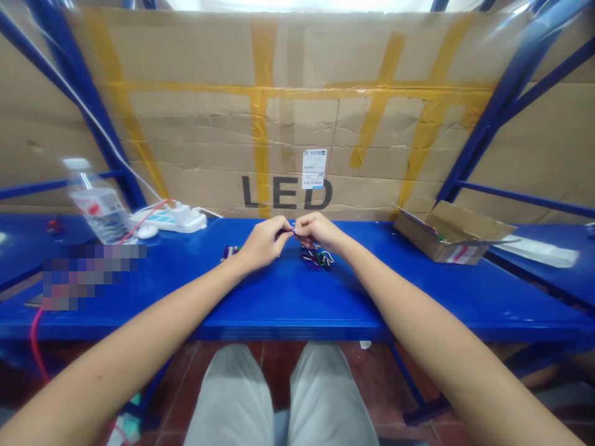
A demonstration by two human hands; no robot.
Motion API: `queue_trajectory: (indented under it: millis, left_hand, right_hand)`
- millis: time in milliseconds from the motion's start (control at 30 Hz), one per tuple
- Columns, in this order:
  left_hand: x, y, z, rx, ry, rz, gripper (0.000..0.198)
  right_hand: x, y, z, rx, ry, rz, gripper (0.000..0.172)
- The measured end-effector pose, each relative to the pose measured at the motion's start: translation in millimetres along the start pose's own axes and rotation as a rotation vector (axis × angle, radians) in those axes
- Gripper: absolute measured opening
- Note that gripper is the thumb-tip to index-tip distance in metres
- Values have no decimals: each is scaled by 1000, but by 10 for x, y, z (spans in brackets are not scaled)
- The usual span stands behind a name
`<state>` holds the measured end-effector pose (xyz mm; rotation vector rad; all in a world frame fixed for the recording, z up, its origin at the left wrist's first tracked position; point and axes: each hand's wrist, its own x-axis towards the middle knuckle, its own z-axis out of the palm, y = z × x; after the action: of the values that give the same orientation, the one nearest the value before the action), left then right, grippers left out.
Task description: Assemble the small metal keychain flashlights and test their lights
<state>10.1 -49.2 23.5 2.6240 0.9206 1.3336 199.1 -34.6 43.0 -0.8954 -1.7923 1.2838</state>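
A blue steel workbench (pixel 297 310) runs across the view, backed by a cardboard sheet (pixel 297 124) crossed with yellow tape and printed "LED". Both forearms reach forward from the near edge and converge at the middle of the bench. The left hand (pixel 263 243) and right hand (pixel 318 230) are raised just above the surface, their fingertips meeting in a narrow pinch on a small coloured wire loop (pixel 287 231), whose exact form is too small to tell. Directly under the right hand lies a tangled heap of purple, black and green loops (pixel 315 258). A smaller cluster of loops (pixel 229 252) sits just beside the left hand, on the far side. Farther left stand a plastic water bottle (pixel 99 207) and a white power strip (pixel 167 220) with a red cable (pixel 149 215) running to it. An open cardboard box (pixel 450 238) lies at the right.
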Motion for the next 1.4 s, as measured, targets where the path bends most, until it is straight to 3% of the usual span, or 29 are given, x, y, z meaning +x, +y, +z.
queue_trajectory:
  millis: [167, 267, 467, 600, 700, 1000, 1133, 1300, 1400]
  left_hand:
    - [-2, -8, -3, 45, -13, 57, 11]
    - [16, -1, -19, -4, -4, -8, 9]
    - [76, -105, -4, -260, 28, -256, 19]
    - [76, -184, 1, -306, -75, -295, 17]
    - [56, -170, -7, -279, -61, -255, 13]
    - [10, -55, -4, -44, -5, -97, 11]
    - [14, -67, 7, 0, -24, -27, 12]
    - [51, -64, -45, -61, -61, -97, 14]
    - [65, -112, -85, -107, -21, -161, 16]
  right_hand:
    - [-2, -21, 1, 134, -29, 154, 8]
    - [-5, -48, 12, 57, -3, 140, 10]
    - [-2, -34, 27, -641, 191, -340, 16]
    - [1, 23, 7, -818, 172, -445, 20]
    - [-3, 44, 9, -763, 164, -394, 19]
    - [-12, -30, 43, -260, 113, -16, 14]
    - [-8, -18, 21, -130, 75, 62, 9]
    - [-31, -66, -33, -197, 24, 50, 12]
    - [-40, -107, -126, -380, 83, 6, 19]
